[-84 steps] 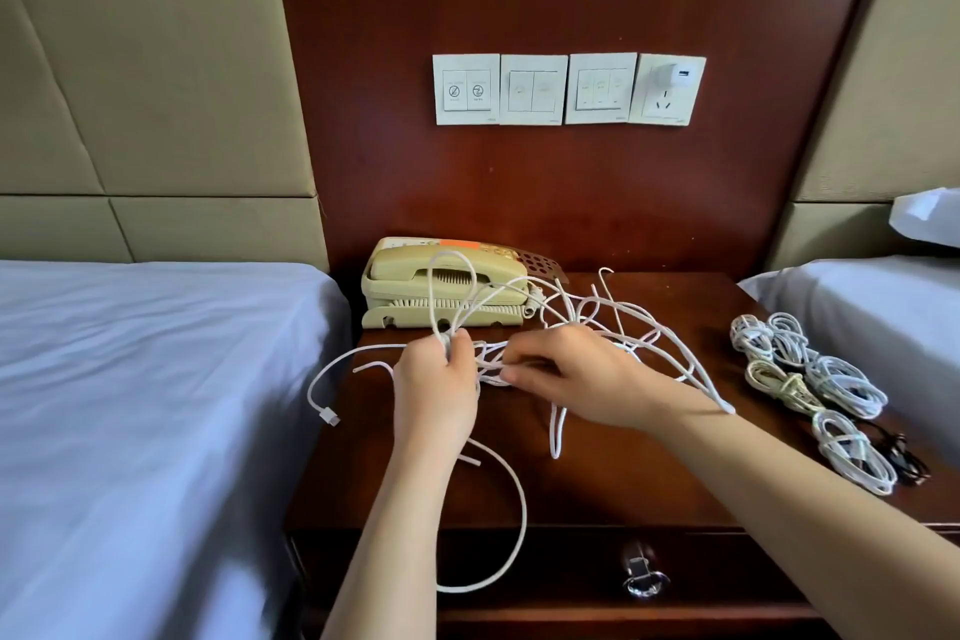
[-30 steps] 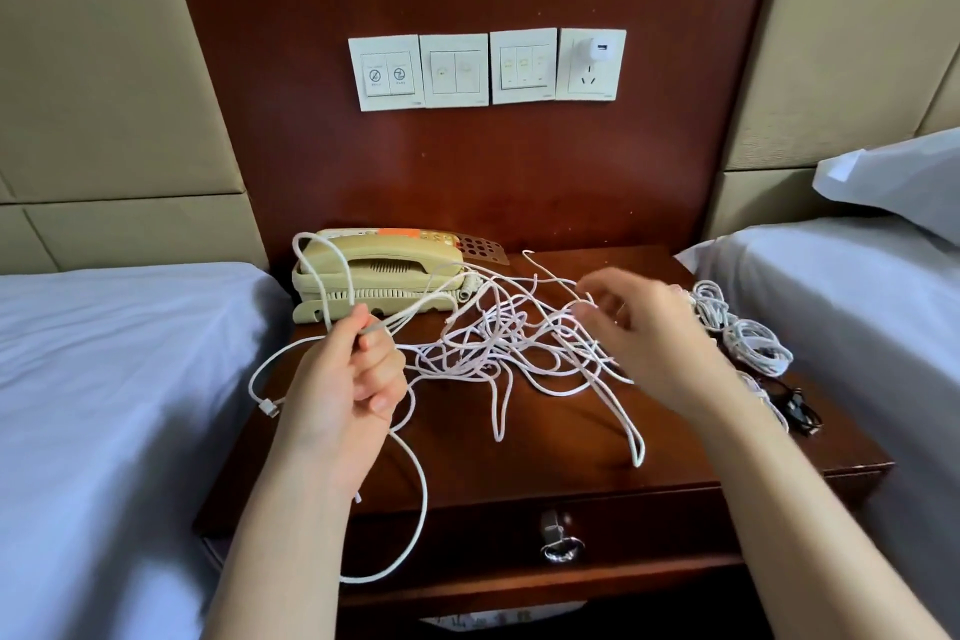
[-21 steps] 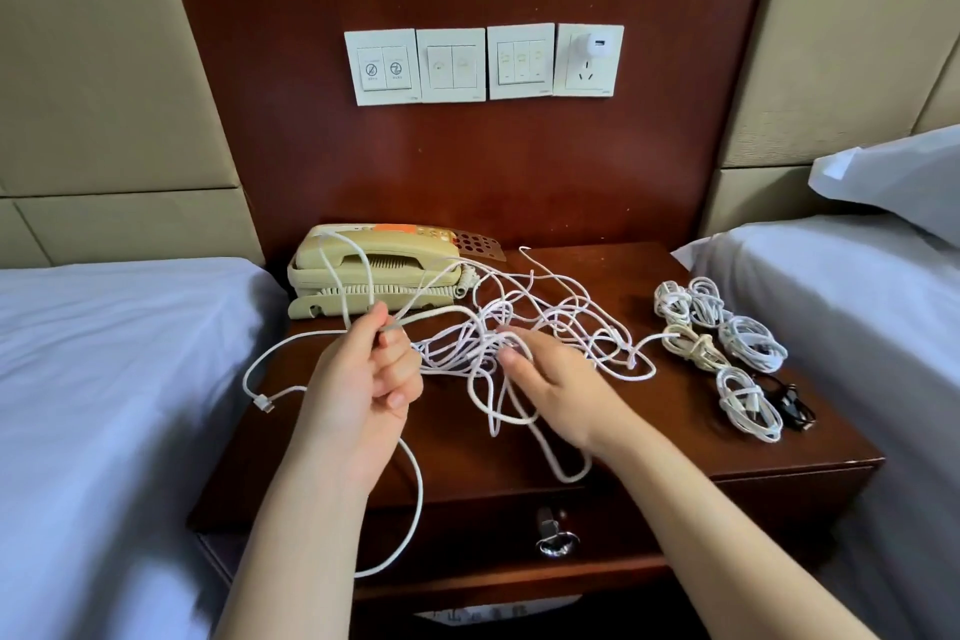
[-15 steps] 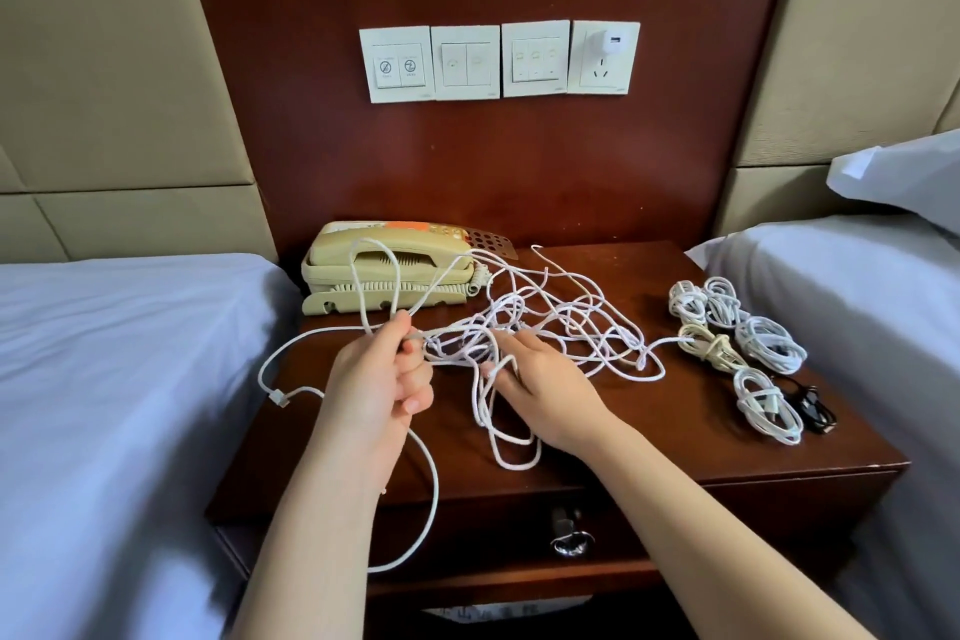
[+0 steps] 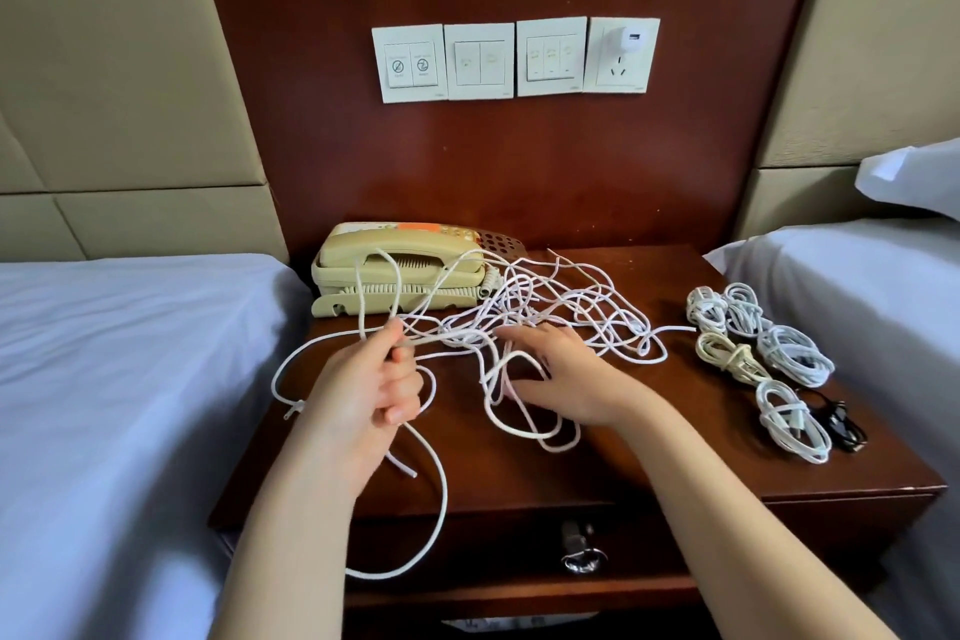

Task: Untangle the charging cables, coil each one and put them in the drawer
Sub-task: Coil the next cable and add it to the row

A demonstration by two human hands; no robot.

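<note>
Cables (image 5: 545,312) tangled, table (image 5: 519,478) centre; L hand (image 5: 363,395) grips one strand as anchor, R hand (image 5: 561,379) flat, fingers spread, parting loops. Coiled bundles (image 5: 792,353) set aside, right edge.

Left hand (image 5: 363,395) around tangled cables (image 5: 457,337) on nightstand (image 5: 493,478)

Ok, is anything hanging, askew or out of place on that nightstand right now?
Yes. A loop of the white cable gripped by the left hand hangs off the front edge of the nightstand, across the shut drawer. Strands of the tangle also lie draped over the telephone, where they could snag.
</note>
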